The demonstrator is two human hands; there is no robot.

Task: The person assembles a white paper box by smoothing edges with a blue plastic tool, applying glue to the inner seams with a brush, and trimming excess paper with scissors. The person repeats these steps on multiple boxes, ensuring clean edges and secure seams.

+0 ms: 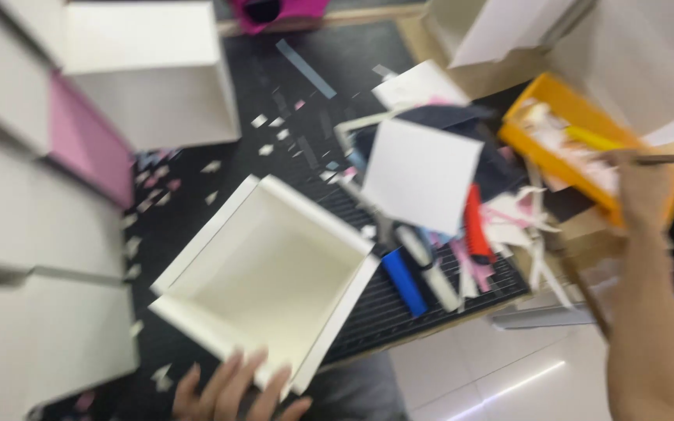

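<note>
While everything's pretty motion-blurred, you can see the left hand (pixel 235 390) down at the bottom edge with its fingers spread against the near side of an open white box (pixel 267 277), which sits tilted on the black cutting mat (pixel 306 101). Over on the right, the right hand (pixel 645 191) is up by the yellow tray (pixel 579 109), fingers pinched shut around a thin pen-like tool (pixel 661 159). Between them there's a white card square (pixel 419 173), a blue marker (pixel 404 282), a red cutter (pixel 473 226) and paper scraps (pixel 157 187) all over.
</note>
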